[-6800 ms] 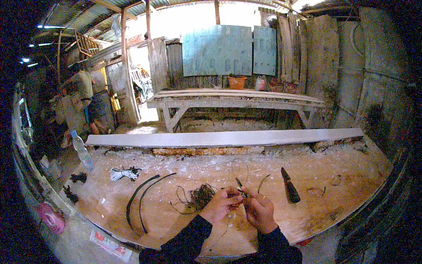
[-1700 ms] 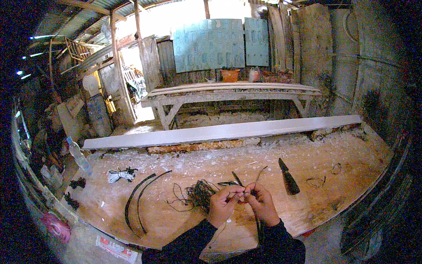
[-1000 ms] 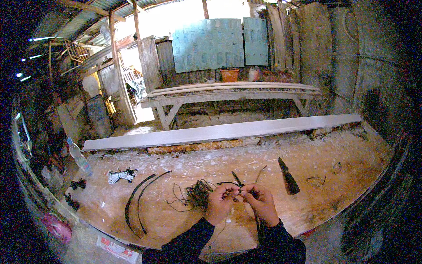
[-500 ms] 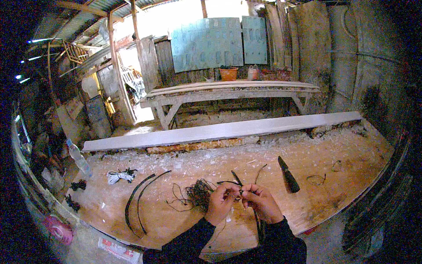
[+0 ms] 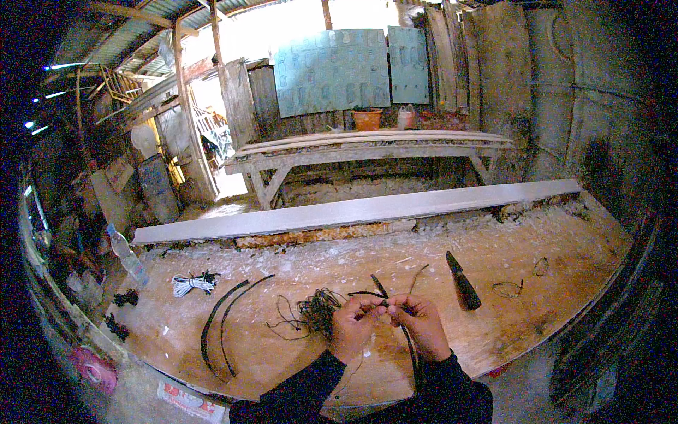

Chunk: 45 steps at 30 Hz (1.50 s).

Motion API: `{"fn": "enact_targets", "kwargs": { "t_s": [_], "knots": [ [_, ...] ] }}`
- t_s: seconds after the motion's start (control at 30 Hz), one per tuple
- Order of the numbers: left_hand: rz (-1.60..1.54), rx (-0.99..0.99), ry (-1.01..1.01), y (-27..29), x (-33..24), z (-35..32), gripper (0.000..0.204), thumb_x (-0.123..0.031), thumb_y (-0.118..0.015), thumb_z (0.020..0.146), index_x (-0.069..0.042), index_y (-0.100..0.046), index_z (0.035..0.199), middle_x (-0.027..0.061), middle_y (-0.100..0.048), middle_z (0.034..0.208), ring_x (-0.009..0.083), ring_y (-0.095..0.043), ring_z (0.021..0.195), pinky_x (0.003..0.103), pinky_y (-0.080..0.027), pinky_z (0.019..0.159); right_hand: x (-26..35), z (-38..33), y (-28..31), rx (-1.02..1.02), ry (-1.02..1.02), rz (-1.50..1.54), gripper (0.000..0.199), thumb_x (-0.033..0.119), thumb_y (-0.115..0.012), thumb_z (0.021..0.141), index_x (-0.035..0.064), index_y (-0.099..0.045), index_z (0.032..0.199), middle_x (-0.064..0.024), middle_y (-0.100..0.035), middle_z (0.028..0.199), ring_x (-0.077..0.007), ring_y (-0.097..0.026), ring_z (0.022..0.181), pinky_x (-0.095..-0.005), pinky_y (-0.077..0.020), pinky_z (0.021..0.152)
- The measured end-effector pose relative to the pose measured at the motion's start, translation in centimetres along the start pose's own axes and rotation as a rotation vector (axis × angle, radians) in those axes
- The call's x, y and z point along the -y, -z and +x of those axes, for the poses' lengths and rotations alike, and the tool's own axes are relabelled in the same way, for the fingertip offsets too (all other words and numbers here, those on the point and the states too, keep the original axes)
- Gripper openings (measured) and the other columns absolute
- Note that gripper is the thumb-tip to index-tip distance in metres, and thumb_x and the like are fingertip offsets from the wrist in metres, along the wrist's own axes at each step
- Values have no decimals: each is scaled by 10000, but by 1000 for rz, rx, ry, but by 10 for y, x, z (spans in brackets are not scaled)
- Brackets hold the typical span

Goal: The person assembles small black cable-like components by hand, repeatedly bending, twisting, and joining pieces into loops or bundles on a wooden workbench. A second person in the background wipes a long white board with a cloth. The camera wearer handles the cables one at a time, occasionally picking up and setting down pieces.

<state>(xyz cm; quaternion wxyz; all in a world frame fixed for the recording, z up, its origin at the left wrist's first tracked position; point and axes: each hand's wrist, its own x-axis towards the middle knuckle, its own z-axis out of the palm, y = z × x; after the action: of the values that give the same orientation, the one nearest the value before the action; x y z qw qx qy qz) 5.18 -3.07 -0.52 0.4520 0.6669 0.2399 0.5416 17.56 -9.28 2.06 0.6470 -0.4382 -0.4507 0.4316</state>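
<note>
My left hand [image 5: 354,326] and my right hand [image 5: 422,325] meet above the near middle of the worktable, fingertips pinched together. Between them is a dark flexible strip [image 5: 378,284], its end rising past the fingers. More dark strip [image 5: 412,353] hangs below my right hand. Whatever small piece sits right at the fingertips is too small to make out. Beside my left hand lies a tangled bundle of dark cord [image 5: 318,311]. A knife with a dark tapered handle [image 5: 465,291] rests to the right of my hands.
On the wooden table [image 5: 261,353], two curved black strips [image 5: 224,318] and a white cord bundle [image 5: 194,283] lie left. Thin cord loops [image 5: 508,288] lie right. A plastic bottle [image 5: 127,256] stands at the left edge. A long white board [image 5: 353,210] runs along the far side.
Both hands stay pinched at nearly the same spot. My right hand has shifted slightly left and turned a little, and more of the strip below it shows.
</note>
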Motion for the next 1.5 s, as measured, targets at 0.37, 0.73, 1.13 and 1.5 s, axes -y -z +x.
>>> {"fn": "enact_targets", "kwargs": {
  "t_s": [0.37, 0.73, 1.13, 1.5],
  "knots": [
    [-171, 13, 86, 2, 8, 0, 158, -88, -646, 760, -9, -609, 892, 50, -630, 869, 101, -583, 728, 213, -471, 624, -7, 1, -4, -71, 136, -126, 99, 36, -593, 787, 11, -618, 879, -24, -614, 819, -95, -550, 733, -221, -443, 656],
    [-91, 15, 34, 1, 5, 2, 143, -108, -641, 767, -8, -602, 862, 54, -628, 854, 107, -576, 760, 227, -452, 672, -10, 0, -3, -116, 117, -83, 96, 13, -593, 782, 11, -611, 876, -28, -603, 813, -107, -561, 764, -223, -448, 687],
    [108, 194, 21, 10, 9, 9, 151, -183, -553, 842, -38, -530, 879, 19, -554, 802, 106, -532, 715, 239, -436, 634, -10, 1, -2, -66, 136, -161, 119, 28, -586, 794, 8, -615, 907, -31, -618, 838, -102, -561, 774, -228, -451, 700],
    [-577, 792, 400, 27, 16, 13, 263, -302, -542, 843, -65, -476, 935, -3, -506, 819, 95, -508, 771, 250, -451, 655, 11, -5, 4, 186, -55, 353, 221, 26, -583, 755, 54, -533, 969, 5, -517, 700, -85, -477, 581, -218, -427, 557]
  ]
}}
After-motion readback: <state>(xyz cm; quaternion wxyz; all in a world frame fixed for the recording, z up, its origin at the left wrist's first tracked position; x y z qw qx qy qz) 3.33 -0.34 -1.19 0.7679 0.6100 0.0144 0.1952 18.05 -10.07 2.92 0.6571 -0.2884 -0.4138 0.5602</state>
